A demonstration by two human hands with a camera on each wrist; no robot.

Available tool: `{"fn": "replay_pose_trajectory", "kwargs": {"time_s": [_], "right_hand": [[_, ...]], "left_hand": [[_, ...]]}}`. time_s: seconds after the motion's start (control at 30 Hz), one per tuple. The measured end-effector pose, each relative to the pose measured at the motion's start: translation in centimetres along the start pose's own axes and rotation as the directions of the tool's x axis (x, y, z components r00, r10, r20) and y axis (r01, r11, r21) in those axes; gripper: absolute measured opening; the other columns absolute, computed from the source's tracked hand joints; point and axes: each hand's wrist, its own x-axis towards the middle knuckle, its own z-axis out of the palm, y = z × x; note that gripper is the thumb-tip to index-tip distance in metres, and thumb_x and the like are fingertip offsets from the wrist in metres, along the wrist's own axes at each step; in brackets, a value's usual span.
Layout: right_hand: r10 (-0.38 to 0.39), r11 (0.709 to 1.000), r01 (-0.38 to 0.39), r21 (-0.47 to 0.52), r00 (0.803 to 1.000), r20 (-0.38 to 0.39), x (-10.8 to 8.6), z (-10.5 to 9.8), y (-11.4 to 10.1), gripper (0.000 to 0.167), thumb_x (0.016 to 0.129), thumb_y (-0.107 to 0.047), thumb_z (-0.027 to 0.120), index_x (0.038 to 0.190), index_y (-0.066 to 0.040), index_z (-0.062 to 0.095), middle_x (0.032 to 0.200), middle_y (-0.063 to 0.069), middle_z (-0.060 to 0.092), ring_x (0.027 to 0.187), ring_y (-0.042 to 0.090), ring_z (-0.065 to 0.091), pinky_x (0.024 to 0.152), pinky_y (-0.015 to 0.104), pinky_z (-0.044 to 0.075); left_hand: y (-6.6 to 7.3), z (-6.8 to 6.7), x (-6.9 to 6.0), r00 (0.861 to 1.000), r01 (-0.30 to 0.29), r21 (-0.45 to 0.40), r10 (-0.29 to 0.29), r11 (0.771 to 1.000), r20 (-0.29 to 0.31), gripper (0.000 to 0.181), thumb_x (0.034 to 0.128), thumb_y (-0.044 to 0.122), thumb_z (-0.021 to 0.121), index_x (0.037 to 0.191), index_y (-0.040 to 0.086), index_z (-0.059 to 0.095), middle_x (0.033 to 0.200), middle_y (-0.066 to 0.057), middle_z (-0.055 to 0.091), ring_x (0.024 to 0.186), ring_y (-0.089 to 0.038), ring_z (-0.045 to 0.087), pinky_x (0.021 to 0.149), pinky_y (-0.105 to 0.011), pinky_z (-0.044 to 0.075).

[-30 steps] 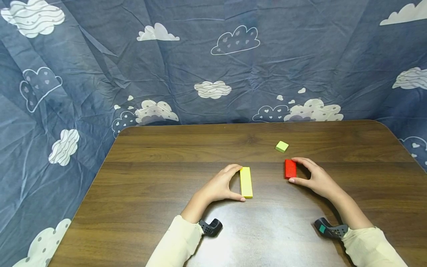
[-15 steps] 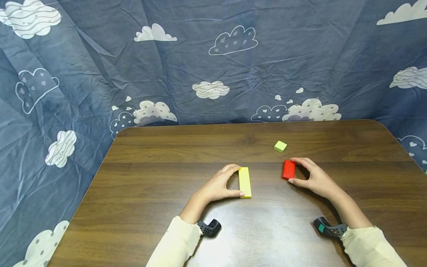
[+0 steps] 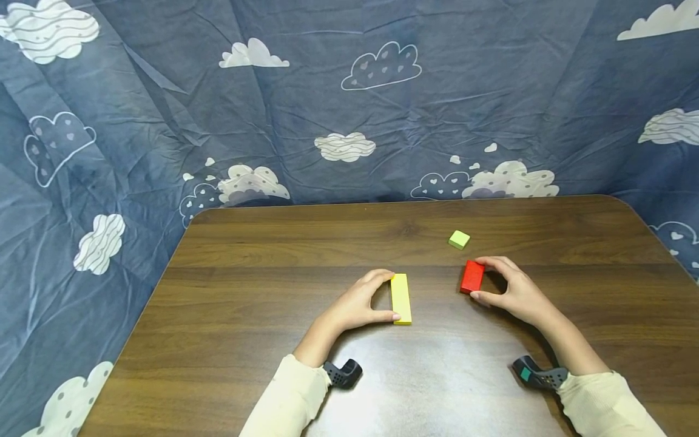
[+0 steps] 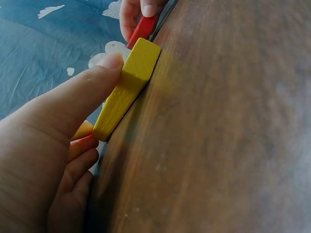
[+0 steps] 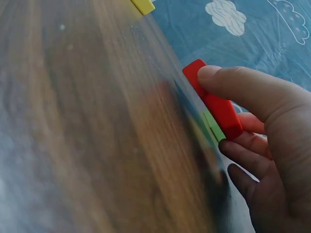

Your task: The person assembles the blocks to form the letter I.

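Note:
A long yellow block (image 3: 401,298) lies on the table left of the red one, its long side pointing away from me. My left hand (image 3: 355,302) pinches it by its two ends, the thumb at the near end and fingers at the far end. My right hand (image 3: 516,292) holds a shorter red block (image 3: 472,277) the same way. In the right wrist view the red block (image 5: 218,104) seems slightly raised from the tabletop, tilted in the grip. Behind it a small light green block (image 3: 459,240) sits untouched.
The brown wooden table (image 3: 273,243) has rounded far corners. Behind it hangs a dark blue cloth (image 3: 306,97) with white clouds. A black wrist device (image 3: 344,373) is strapped on each arm, below pale yellow sleeves (image 3: 295,394).
The red block has turned slightly and risen a little in my right hand. My left thumb has shifted slightly onto the near end of the yellow block, which stays in place.

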Motion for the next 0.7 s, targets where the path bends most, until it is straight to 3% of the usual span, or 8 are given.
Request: {"fn": "replay_pose_trajectory", "kwargs": {"time_s": [0.37,0.7], "right_hand": [[-0.064,0.997,0.064,0.041,0.998,0.006,0.0,0.2,-1.0,0.062,0.064,-0.016,0.081,0.117,-0.003,0.052,0.111,0.010,0.051,0.101,0.023,0.045,0.085,0.009,0.026],[-0.106,0.994,0.106,0.027,0.994,0.021,-0.6,0.5,-2.0,0.064,0.062,-0.018,0.082,0.117,-0.005,0.053,0.113,0.006,0.051,0.102,0.018,0.045,0.086,0.010,0.027]], "left_hand": [[0.1,0.0,0.0,1.000,-0.009,-0.003,0.009,1.000,-0.005,0.076,0.0729,0.040,0.072,0.132,0.005,0.041,0.133,-0.005,0.040,0.123,-0.015,0.035,0.101,-0.028,0.028],[0.2,0.0,-0.1,1.000,0.007,-0.005,-0.007,1.000,-0.003,0.075,0.0726,0.040,0.072,0.132,0.007,0.041,0.133,-0.004,0.040,0.123,-0.014,0.035,0.101,-0.028,0.028]]}}
